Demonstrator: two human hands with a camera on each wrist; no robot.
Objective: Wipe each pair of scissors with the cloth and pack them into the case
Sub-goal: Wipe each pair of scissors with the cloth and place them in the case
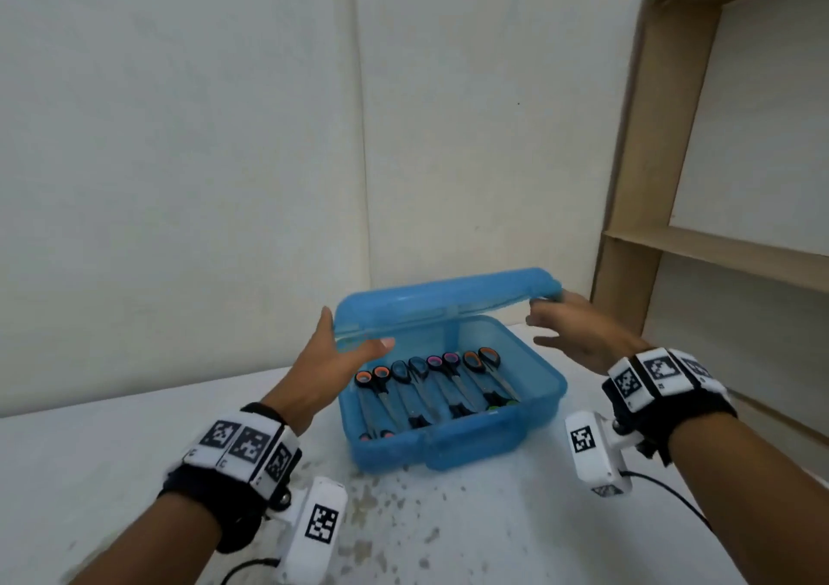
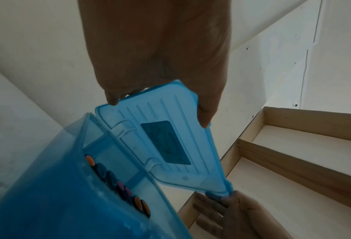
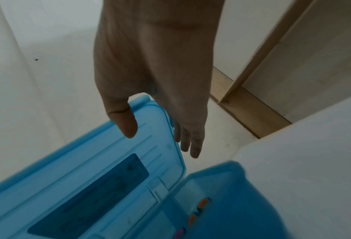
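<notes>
A translucent blue case (image 1: 448, 447) stands on the white table, and its hinged lid (image 1: 448, 297) is tilted half-way over it. Several scissors (image 1: 430, 387) with black handles and orange, blue or pink inserts lie side by side inside. My left hand (image 1: 352, 335) pinches the lid's left end, thumb on the inner face and fingers behind. My right hand (image 1: 543, 311) pinches the lid's right corner. The left wrist view shows the lid (image 2: 166, 142), my left hand (image 2: 158, 110) and the scissor handles (image 2: 119, 184). In the right wrist view my right hand (image 3: 160, 137) has its thumb on the lid (image 3: 88, 177). No cloth is in view.
A wooden shelf unit (image 1: 717, 248) stands close on the right, beyond the table's right edge. White walls meet in a corner just behind the case. The table (image 1: 89, 472) has dark specks (image 1: 394, 508) in front of the case.
</notes>
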